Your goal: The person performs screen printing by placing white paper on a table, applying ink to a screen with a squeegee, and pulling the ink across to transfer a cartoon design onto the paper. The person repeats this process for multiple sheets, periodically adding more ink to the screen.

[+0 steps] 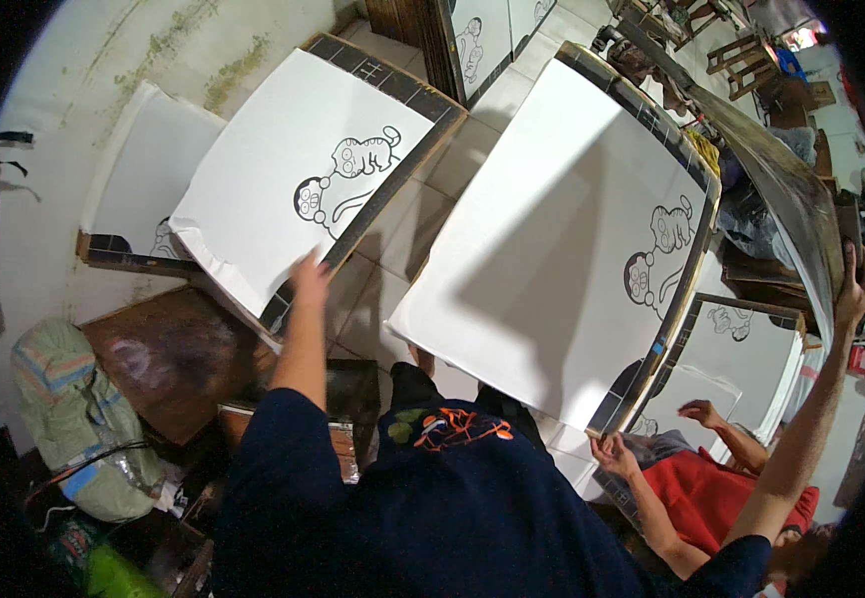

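Left of the left hand (310,284) and nearer the wearer, a brown wooden board (168,364) shows pale, smeared stains. Farther left of that hand sits a bulging, pale green woven sack (68,399) with blue and orange stripes, and a dark cable (83,462) runs across it. Below the sack, well apart from the left hand, is something bright green (118,573), cut off by the dark rim. Ahead of and left of the left hand rises a pale wall (168,60) with greenish blotches. Light floor tiles (417,214) show between the two hands. Well ahead of the right hand (855,287) stands a wooden stool (741,62), with a blue object (789,66) just beside it.
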`<action>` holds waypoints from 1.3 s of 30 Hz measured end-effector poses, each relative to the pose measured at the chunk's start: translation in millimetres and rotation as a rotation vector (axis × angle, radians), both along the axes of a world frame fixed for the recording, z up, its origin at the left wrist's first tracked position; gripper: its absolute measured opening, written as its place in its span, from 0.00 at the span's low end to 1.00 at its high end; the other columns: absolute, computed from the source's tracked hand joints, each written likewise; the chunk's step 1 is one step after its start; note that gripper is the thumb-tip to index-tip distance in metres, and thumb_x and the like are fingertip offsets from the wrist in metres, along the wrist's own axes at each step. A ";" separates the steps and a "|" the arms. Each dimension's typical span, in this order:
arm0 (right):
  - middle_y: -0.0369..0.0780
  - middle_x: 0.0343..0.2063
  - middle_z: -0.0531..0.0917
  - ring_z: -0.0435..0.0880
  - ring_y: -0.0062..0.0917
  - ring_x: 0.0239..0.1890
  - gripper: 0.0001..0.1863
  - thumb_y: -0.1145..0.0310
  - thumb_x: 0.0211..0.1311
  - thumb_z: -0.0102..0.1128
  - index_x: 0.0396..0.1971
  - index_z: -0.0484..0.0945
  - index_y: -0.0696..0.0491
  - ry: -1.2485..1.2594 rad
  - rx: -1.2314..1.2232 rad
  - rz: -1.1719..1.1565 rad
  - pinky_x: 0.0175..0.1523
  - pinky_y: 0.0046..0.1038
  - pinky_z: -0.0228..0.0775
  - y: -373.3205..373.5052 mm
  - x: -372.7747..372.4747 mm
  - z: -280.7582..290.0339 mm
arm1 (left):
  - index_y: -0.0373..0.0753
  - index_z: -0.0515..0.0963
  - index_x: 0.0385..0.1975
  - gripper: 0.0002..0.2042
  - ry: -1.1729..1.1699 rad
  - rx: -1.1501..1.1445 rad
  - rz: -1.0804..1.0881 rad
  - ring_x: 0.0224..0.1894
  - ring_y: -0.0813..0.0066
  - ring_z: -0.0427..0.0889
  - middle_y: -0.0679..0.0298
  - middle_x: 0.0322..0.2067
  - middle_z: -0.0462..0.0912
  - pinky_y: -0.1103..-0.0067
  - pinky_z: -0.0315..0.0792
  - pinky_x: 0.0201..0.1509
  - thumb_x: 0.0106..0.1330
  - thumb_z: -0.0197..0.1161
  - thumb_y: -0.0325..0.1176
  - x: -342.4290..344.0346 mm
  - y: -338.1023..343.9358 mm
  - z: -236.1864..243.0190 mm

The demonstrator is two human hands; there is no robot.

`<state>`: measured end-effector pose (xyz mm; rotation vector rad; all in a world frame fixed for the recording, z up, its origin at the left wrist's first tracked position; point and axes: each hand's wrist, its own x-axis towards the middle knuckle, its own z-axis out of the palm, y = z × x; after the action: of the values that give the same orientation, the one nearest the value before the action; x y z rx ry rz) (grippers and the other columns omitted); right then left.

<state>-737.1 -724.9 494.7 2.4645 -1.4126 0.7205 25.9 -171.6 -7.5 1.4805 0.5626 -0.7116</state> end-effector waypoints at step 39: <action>0.46 0.43 0.90 0.90 0.39 0.48 0.53 0.15 0.48 0.54 0.59 0.84 0.47 -0.056 0.038 -0.227 0.56 0.40 0.79 109.3 97.6 33.8 | 0.31 0.76 0.56 0.25 -0.204 -0.451 0.150 0.51 0.52 0.85 0.53 0.45 0.82 0.53 0.82 0.55 0.56 0.62 0.30 -264.2 220.3 178.7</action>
<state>-639.5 -615.5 528.5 2.2765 -1.7058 0.7230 -238.3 48.7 171.2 1.0614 0.3248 -0.5201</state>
